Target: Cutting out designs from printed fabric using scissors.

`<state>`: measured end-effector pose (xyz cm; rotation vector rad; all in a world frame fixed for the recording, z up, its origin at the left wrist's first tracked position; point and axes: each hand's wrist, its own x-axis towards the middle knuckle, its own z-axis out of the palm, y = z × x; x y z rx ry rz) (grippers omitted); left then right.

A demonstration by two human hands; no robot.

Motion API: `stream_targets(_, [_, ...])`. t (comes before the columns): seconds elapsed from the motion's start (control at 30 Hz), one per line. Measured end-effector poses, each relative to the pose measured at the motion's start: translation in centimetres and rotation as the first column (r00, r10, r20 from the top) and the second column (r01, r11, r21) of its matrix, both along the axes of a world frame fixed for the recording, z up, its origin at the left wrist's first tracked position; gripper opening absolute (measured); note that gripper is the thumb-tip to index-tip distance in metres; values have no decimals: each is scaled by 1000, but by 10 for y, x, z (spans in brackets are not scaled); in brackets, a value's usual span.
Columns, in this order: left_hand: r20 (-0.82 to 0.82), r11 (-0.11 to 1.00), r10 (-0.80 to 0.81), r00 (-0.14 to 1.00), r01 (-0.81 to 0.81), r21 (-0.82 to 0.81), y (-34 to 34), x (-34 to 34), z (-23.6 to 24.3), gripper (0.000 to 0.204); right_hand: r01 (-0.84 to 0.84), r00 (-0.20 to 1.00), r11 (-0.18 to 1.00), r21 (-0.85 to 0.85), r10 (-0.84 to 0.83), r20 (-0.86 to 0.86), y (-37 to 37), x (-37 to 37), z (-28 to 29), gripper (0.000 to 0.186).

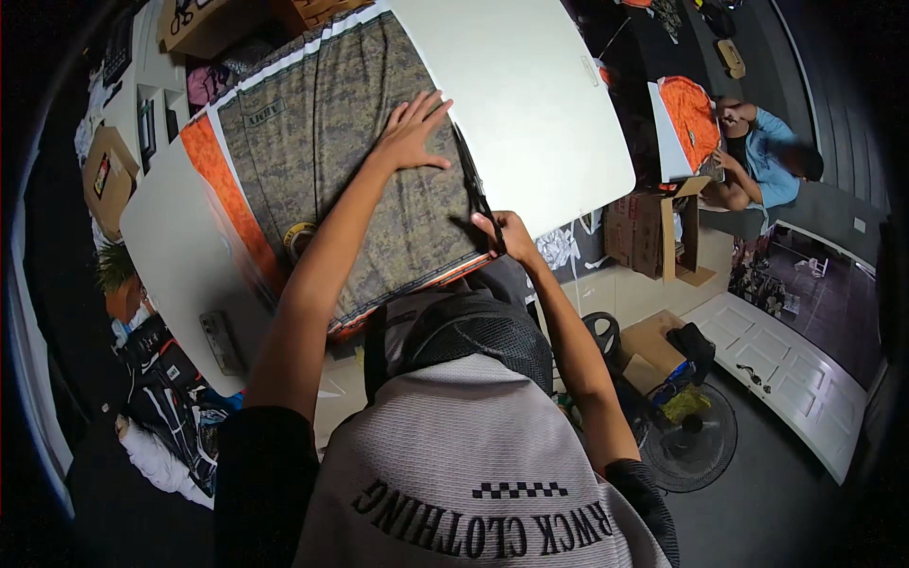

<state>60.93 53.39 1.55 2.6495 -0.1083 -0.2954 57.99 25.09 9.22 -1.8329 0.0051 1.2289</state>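
A camouflage-printed fabric panel [284,142] with a white border lies spread on the white table [530,85], above orange-printed fabric [222,175] that shows along its left side and near edge. My left hand [412,137] rests flat on the panel near its right edge, fingers spread. In my right hand [507,235] is a pair of black scissors [473,180], held at the near right corner. Their long blades run along the panel's right edge, pointing away from me. Whether the blades are closed on the cloth I cannot tell.
A phone [220,341] lies at the table's left end. Cardboard boxes [644,232] stand right of the table, and a fan [696,440] is on the floor at lower right. Another person [772,156] in blue handles orange fabric [689,123] at a second table.
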Motion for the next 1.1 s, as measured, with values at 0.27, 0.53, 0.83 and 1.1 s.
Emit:
stream_targets(0.27, [43, 990, 114, 993, -118, 82, 33, 29, -4, 119, -44, 999, 999, -2, 44, 32, 12, 14, -7, 51])
stream_targets(0.53, [40, 988, 113, 993, -116, 100, 35, 30, -6, 120, -51, 998, 998, -23, 52, 43, 20, 21, -5, 54])
stream_targets(0.83, [57, 989, 114, 992, -118, 86, 35, 30, -11, 120, -85, 993, 996, -15, 85, 76, 19, 22, -8, 54])
stream_targets(1.1, [62, 989, 113, 992, -118, 85, 34, 30, -10, 122, -68, 996, 998, -19, 69, 55, 22, 28, -7, 55])
